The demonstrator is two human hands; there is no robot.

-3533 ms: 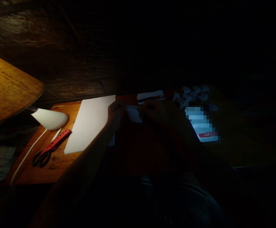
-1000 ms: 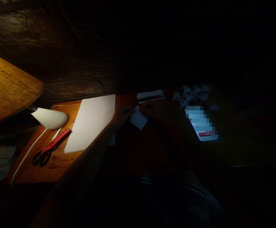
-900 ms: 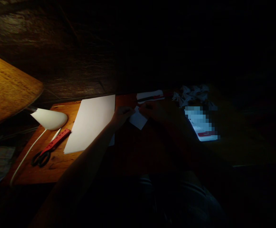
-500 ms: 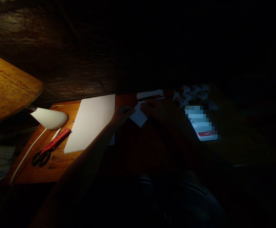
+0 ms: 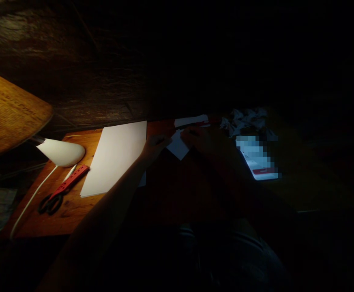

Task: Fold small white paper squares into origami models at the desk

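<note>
A small white piece of paper (image 5: 177,148) lies on the dark wooden table (image 5: 73,207) in dim light. My left hand (image 5: 155,146) rests at its left edge, fingers curled onto it. My right hand (image 5: 196,139) presses on its right upper corner, fingers bent together. Both hands sit in shadow and their fingertips are hard to make out. A large white sheet (image 5: 116,156) lies just left of my left hand.
A white lamp base (image 5: 61,152) with its cable stands at the left, under an orange shade (image 5: 9,115). Red-handled scissors (image 5: 61,190) lie beside it. A lit phone (image 5: 257,158), crumpled paper (image 5: 246,119) and paper scraps (image 5: 190,121) lie at the back right.
The small paper went from held up between my hands to lying turned on the table. My right hand slid slightly along its upper edge. The view shifted a little left.
</note>
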